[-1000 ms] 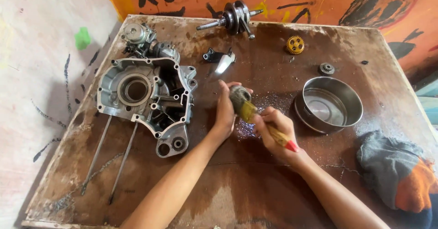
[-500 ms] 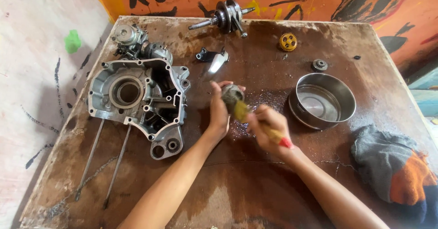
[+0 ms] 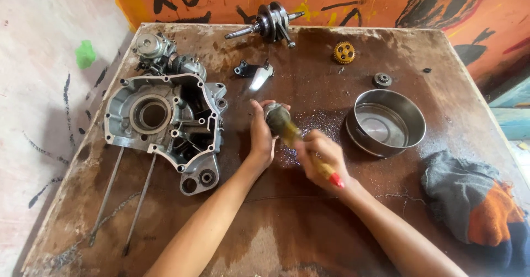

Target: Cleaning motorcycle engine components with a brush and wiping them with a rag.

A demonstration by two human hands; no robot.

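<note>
Item: small round metal part [image 3: 274,113], centre of frame, above the wet patch on the table [image 3: 309,210]. Left hand [image 3: 260,136] closed around it. Right hand [image 3: 323,154] closed on brush [image 3: 301,144], bristles touching the part. Best handled by turning it steadily, scrubbing every face.

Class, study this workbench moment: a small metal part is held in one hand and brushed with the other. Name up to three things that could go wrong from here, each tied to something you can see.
1. The left hand holds the small metal part by its fingertips above a wet patch; it might slip and drop.
2. The brush in the right hand could flick liquid toward the cloth.
3. The metal bowl sits beside the right hand; an elbow swing might knock it.
</note>
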